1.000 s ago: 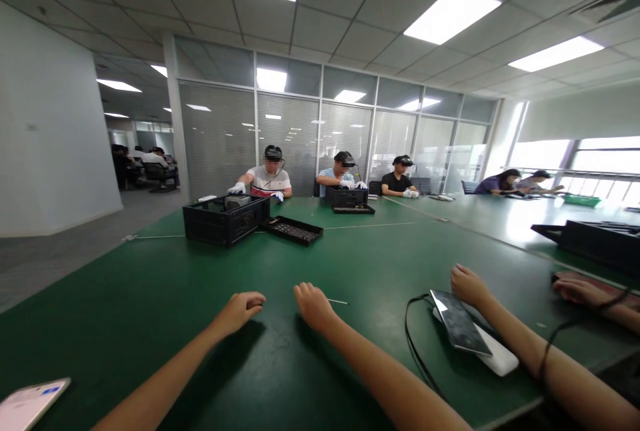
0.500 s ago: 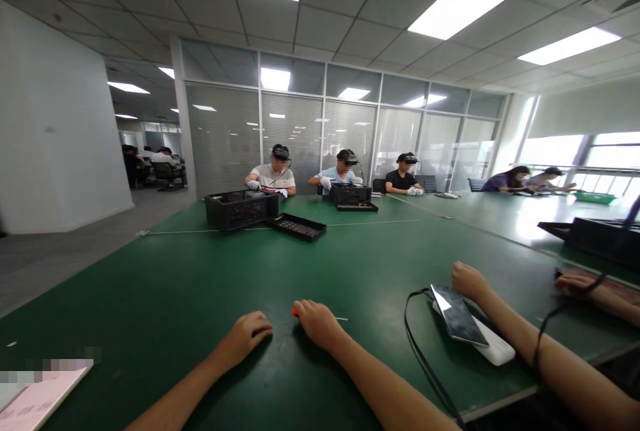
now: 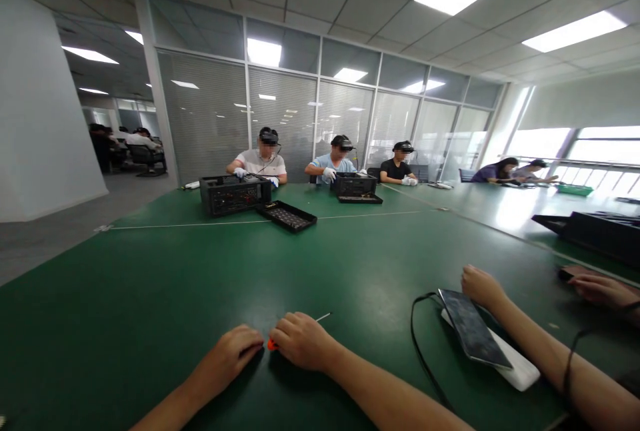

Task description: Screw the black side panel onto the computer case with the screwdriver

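Note:
My right hand (image 3: 300,341) rests on the green table (image 3: 150,298) with its fingers curled over a small tool (image 3: 271,344). The tool's orange end shows at the left of the hand, and a thin pale shaft (image 3: 323,316) sticks out to the right. Just left of it lies my left hand (image 3: 227,359), fingers curled, fingertips right beside the orange end. I cannot tell whether they touch it.
A neighbour's arm and hand (image 3: 480,286) lie at the right beside a dark tablet (image 3: 473,328) on a white block, with a black cable (image 3: 420,344). Across the table, three people in headsets work at black crates (image 3: 233,194) and a black tray (image 3: 287,216).
Both my hands have drawn back toward me and closer together. The tool's orange end now shows between them. The phone at the lower left has left the view.

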`<state>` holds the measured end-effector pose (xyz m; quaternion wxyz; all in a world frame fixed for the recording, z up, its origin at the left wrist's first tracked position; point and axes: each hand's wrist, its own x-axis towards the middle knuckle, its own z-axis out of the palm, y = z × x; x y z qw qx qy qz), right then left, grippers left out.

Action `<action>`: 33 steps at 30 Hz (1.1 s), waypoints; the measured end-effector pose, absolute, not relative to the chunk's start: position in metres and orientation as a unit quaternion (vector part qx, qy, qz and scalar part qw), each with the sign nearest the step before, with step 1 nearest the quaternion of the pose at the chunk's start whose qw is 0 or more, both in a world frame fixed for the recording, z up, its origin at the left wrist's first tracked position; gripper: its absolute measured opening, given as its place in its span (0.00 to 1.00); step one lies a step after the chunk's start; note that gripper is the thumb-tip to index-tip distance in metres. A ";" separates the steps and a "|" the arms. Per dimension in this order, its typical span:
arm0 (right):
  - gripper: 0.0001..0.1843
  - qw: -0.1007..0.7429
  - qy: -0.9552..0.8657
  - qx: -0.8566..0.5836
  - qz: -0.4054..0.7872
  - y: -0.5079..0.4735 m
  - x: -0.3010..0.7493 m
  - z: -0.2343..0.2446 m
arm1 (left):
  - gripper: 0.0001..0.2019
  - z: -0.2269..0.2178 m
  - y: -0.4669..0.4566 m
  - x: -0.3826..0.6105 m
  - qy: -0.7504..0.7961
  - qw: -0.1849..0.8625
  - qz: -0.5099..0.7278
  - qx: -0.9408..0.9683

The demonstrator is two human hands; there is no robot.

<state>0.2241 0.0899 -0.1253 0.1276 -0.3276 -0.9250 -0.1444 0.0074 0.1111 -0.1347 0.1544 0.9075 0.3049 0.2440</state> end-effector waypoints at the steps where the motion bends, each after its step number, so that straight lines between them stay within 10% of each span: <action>1: 0.08 0.124 -0.925 -0.330 -0.141 0.090 0.224 -0.125 | 0.11 -0.135 0.111 0.008 0.301 0.157 0.246 0.908; 33: 0.16 0.172 -0.908 -0.381 -0.033 0.088 0.229 -0.129 | 0.11 -0.133 0.107 0.006 0.323 0.158 0.229 0.905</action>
